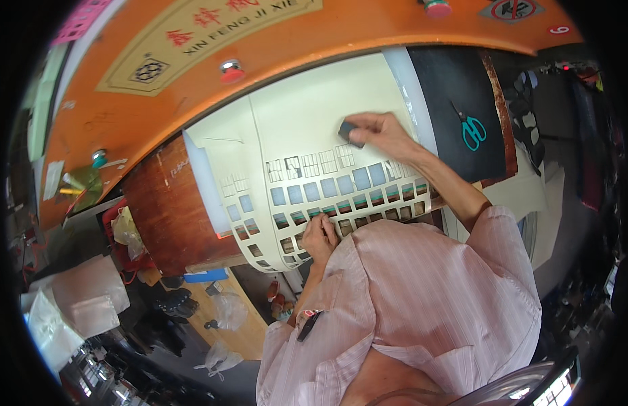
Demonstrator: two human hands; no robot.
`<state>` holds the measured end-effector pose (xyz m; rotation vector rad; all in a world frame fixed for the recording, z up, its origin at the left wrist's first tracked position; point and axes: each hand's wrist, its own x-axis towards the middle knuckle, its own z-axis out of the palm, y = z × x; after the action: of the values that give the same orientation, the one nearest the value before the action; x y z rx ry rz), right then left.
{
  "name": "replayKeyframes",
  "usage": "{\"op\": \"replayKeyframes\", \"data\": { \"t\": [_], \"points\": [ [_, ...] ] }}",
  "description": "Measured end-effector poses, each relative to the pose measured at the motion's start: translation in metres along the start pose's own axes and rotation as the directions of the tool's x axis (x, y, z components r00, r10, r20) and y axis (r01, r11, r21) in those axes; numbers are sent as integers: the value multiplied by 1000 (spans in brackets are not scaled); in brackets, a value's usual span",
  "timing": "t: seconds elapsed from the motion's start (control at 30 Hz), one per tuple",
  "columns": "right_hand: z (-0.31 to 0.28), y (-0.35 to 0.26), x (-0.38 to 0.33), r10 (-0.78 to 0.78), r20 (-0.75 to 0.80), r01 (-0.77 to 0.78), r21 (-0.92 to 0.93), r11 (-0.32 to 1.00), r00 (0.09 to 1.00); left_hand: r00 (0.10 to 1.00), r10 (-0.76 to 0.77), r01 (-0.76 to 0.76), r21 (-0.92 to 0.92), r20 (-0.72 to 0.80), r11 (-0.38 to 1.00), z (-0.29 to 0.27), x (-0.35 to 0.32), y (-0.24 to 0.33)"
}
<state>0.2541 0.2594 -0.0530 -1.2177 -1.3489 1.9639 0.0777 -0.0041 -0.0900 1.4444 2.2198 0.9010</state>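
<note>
A cream sheet lies across the work surface under the orange machine, with rows of rectangular cut-outs along its near half. My right hand is closed around a small dark rectangular block, just above the uncut part of the sheet. Below it, one row of rectangles still has cream strips in it, while other rows are open holes. My left hand rests on the near rows of holes with its fingers curled together. What those fingers hold, if anything, is hidden.
The orange machine front spans the far side, bearing a red button and a green one. Scissors with teal handles lie on a dark board at the right. At the lower left, a plastic bag sits on a wooden surface.
</note>
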Motion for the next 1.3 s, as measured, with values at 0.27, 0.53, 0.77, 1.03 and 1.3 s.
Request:
{"op": "replayKeyframes", "data": {
  "t": [0.27,0.53,0.77,1.03,1.3],
  "points": [
    [-16,-4,-37,-450,136,432,-611,664,883,1000,-11,11,-11,4,1000,-4,3,9],
    [-6,19,-33,-513,191,483,-699,527,837,1000,-3,3,-8,-16,1000,-1,5,4],
    [-4,6,-46,-663,133,525,-730,437,737,991,88,-81,70,-104,994,2,17,9],
    [-10,-54,-133,-868,-375,596,-632,495,324,962,239,-228,90,-134,969,-4,23,17],
    [-15,-65,-209,-837,-327,493,-690,529,439,945,301,-286,120,-127,951,-7,27,17]
  ]
}}
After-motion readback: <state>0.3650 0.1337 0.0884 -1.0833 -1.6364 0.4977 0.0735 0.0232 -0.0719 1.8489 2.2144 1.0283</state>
